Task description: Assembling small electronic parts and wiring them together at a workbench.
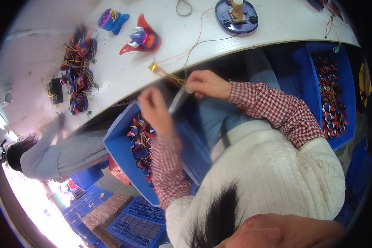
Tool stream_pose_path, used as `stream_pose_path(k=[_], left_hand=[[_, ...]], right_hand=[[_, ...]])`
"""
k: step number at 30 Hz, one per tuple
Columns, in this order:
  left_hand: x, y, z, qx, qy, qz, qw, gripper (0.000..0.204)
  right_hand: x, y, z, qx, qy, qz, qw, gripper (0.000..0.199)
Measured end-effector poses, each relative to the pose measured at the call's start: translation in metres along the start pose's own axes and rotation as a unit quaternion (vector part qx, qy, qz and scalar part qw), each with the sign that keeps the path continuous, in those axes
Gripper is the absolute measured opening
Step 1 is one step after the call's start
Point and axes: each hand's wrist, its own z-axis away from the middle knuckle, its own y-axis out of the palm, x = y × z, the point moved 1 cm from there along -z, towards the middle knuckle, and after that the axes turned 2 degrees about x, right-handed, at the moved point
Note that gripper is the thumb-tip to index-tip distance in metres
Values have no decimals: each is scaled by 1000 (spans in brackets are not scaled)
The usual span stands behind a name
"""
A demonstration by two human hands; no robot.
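Note:
My right hand [208, 84] is closed in a pinch on thin yellow and brown wires [172, 77] at the table's front edge. The wires run to a small circuit board [153, 67] with a lit yellow light. Just below the right fingertips is a pale, narrow, blurred piece [177, 102] whose kind I cannot make out. To the left, my left hand [156, 108] is raised above a blue bin and smeared by motion, so its fingers are unclear. On the table behind the board sits a red, purple and silver horned toy part [142, 39], glowing pink.
A round dark-blue base [221, 20] trails red and black leads. Left of it are a blue-purple piece [113, 21] and a pile of wired toy parts [77, 78]. Blue bins [120, 128] [346, 82] hold similar parts. Another person [66, 153] works at the far left.

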Motion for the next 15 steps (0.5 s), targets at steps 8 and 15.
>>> stream_pose_path(k=[8, 15], left_hand=[[-3, 42, 54, 68, -231, 298, 924, 27], [16, 41, 44, 95, -251, 416, 869, 23]], right_hand=[[0, 6, 7, 12, -75, 138, 987, 19], [-31, -27, 6, -100, -165, 268, 944, 25]])
